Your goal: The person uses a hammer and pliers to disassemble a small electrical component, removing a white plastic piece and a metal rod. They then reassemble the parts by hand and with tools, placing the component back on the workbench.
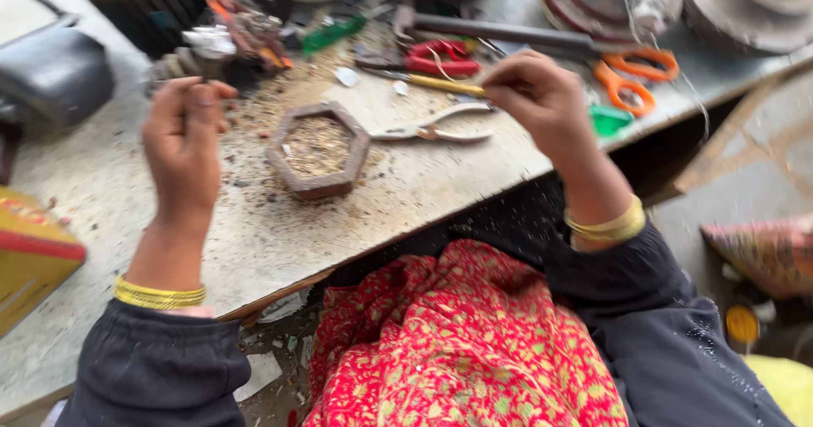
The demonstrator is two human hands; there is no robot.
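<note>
Both hands are raised above the worktop (254, 249), fingers pinched shut. The left hand (182, 143) hovers near the far left of the worktop with its fingertips closed together, though what they hold is too blurred to tell. The right hand (542, 101) is pinched just beside the tip of a yellow-handled tool (436, 82); whether it grips that tool or a fine wire cannot be told. The matched pinches suggest something thin is stretched or held between them, kept clear of the litter below. Between the hands, towards the middle of the worktop, sits a hexagonal tray (318, 149) filled with fine bits, with sawdust-like scraps scattered around it. Metal pliers (432, 126) lie just beside the tray on its right. Red pliers (440, 59) and orange scissors (631, 76) crowd the far edge, near grey round discs (745, 4) at the far right corner. A dark can (51, 71) stands at the left edge.
</note>
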